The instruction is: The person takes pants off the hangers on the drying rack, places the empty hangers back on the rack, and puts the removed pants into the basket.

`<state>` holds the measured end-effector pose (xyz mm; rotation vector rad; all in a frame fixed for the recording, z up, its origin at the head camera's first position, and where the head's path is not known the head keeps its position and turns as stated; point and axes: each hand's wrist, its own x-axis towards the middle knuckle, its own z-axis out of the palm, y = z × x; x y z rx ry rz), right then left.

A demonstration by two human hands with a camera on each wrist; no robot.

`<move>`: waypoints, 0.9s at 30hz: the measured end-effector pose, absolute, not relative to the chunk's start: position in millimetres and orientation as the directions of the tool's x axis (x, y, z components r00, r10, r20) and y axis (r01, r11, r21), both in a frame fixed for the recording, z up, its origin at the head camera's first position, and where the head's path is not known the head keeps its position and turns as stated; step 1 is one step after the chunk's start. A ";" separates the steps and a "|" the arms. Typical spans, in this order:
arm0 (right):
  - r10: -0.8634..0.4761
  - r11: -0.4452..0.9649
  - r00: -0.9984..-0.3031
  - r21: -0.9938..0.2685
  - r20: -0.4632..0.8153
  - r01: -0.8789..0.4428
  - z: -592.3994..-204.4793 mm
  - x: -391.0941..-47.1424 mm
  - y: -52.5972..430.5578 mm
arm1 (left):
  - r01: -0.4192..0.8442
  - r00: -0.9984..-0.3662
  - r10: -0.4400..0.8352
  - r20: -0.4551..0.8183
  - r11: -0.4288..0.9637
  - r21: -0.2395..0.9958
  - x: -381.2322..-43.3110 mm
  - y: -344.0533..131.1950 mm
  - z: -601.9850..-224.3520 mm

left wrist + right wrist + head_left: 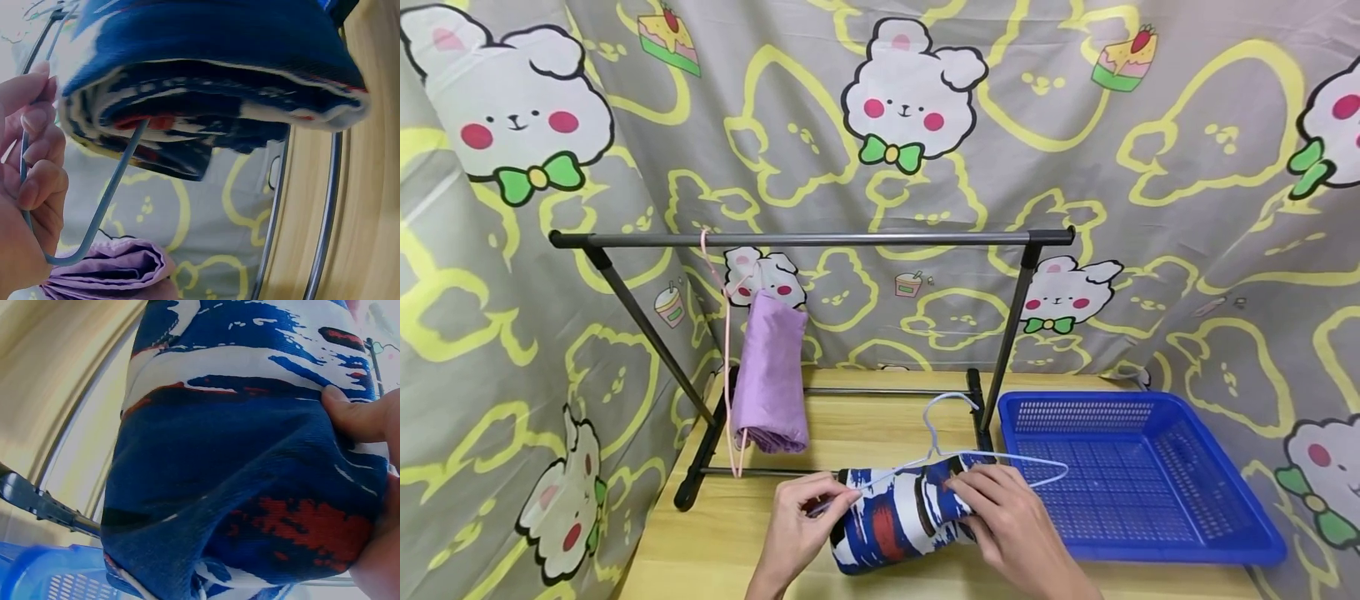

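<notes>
A grey curtain [932,193] with printed rabbits surrounded the place. Below it was a wooden surface [700,550], and on this stood a dark metal rack [820,239]. To the right of it lay a blue plastic basket [1195,552]. From the rack's bar hung a pink hanger [727,358], which carried a purple cloth [771,375]. A pale blue hanger [114,187] entered the folds of a patterned cloth [887,525], located in front of the rack, between both hands. The left hand [801,521] pinched the pale blue hanger with curled fingers; the right hand [1011,517] pinched the patterned cloth between thumb and fingers.
</notes>
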<state>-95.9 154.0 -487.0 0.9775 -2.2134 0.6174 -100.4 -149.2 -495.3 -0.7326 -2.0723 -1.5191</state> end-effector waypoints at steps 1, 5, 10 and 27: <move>-0.473 0.614 -0.515 -0.152 0.714 -0.774 -485.3 -94.6 153.6 | 0.660 -0.748 0.143 0.648 0.257 0.706 -100.2 -148.6 -495.8; -0.470 0.618 -0.486 -0.118 0.737 -0.777 -477.8 -90.6 153.2 | 0.664 -0.741 0.123 0.660 0.279 0.694 -99.3 -146.3 -498.8; -0.459 0.613 -0.450 -0.094 0.766 -0.784 -471.5 -86.9 156.9 | 0.645 -0.752 0.065 0.656 0.278 0.712 -94.2 -141.7 -489.6; -0.409 0.571 -0.396 -0.108 0.822 -0.814 -444.6 -68.9 176.2 | 0.540 -0.784 -0.132 0.606 0.335 0.772 -100.3 -152.7 -506.5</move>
